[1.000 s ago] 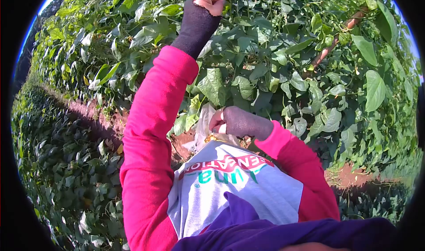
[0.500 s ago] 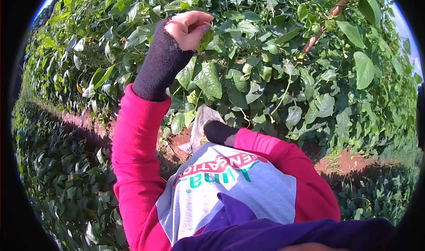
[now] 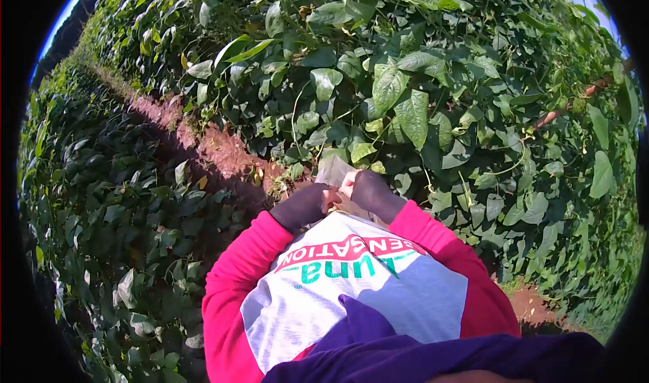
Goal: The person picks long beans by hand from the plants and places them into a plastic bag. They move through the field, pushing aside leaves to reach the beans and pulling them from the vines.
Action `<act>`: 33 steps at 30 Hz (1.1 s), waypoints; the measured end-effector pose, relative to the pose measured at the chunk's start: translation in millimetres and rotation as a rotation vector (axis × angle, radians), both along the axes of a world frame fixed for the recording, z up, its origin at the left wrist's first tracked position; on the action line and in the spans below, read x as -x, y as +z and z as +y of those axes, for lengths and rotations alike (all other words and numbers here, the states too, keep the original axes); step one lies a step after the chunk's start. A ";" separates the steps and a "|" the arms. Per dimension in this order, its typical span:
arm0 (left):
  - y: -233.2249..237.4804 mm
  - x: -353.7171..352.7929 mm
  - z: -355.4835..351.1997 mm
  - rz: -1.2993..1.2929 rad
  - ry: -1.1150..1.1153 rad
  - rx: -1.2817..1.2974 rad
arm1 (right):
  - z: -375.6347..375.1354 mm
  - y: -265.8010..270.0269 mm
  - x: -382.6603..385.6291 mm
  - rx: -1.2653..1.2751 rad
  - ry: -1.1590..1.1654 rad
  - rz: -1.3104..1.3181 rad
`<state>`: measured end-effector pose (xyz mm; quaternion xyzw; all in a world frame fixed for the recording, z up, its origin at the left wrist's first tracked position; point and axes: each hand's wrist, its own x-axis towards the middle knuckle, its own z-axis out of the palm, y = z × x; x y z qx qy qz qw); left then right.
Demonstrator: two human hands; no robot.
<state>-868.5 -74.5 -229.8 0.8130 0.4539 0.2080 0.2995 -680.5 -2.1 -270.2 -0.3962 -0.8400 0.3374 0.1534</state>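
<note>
Both my hands meet at a pale, translucent plastic bag [image 3: 332,169] in front of my shirt. My right hand [image 3: 349,182], in a dark fingerless sleeve, has its fingers closed on the bag's edge. Against the bag's near side is my left hand [image 3: 330,198], also in a dark sleeve, its fingers curled together. What it holds, if anything, is too small to make out. Something yellowish shows at the bag just below the hands, partly hidden by them.
Dense leafy vines [image 3: 399,99] rise in front and to the right, with a brown wooden pole [image 3: 566,110] among them. A reddish soil path [image 3: 226,154] runs toward the upper left. Low, shaded plants [image 3: 122,234] grow on the left.
My left hand has come down from the upper vines to the bag beside my right hand. The view has shifted, showing more of the soil path, with the pole farther right.
</note>
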 end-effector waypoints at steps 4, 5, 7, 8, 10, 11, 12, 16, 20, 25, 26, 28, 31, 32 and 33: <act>-0.8 38.3 -13.1 -0.025 -0.061 -0.205 | 9.8 33.5 37.4 0.005 0.112 0.199; 1.4 47.0 -20.1 -0.039 0.027 -0.205 | 17.4 46.5 48.3 -0.033 0.097 0.270; 11.6 60.1 -27.0 -0.132 0.148 -0.089 | 36.3 77.5 70.0 -0.148 0.067 0.407; 15.7 66.1 -29.9 -0.223 0.264 0.029 | 47.1 93.1 82.0 -0.227 0.052 0.475; 27.6 74.8 -36.3 -0.289 0.318 0.130 | 74.3 112.9 109.2 -0.264 -0.003 0.652; 39.1 78.0 -39.5 -0.313 0.365 0.130 | 93.7 115.6 124.9 -0.306 -0.033 0.701; 44.5 82.1 -40.5 -0.336 0.413 0.127 | 115.2 117.9 140.4 -0.350 -0.063 0.750; 36.1 113.5 -40.3 -0.361 0.466 -0.056 | 214.7 112.5 187.2 -0.378 -0.279 0.768; 39.4 150.3 -41.8 -0.378 0.557 -0.183 | 257.4 122.5 190.7 -0.050 -0.462 0.764; 55.5 196.6 -17.5 -0.343 0.577 -0.234 | 283.3 119.7 207.7 -0.335 -0.528 0.835; 58.1 203.8 -8.3 -0.417 0.572 -0.223 | 280.6 125.3 205.2 -0.314 -0.481 0.864; 62.0 219.8 10.5 -0.453 0.546 -0.230 | 280.6 131.4 202.6 -0.275 -0.480 0.906; 74.7 235.0 39.1 -0.409 0.487 -0.263 | 287.0 130.7 199.0 -0.335 -0.404 0.766; 75.6 239.6 49.8 -0.406 0.474 -0.261 | 288.8 129.4 197.6 -0.338 -0.417 0.768; 77.0 243.2 60.7 -0.413 0.435 -0.292 | 287.7 131.3 195.0 -0.380 -0.399 0.711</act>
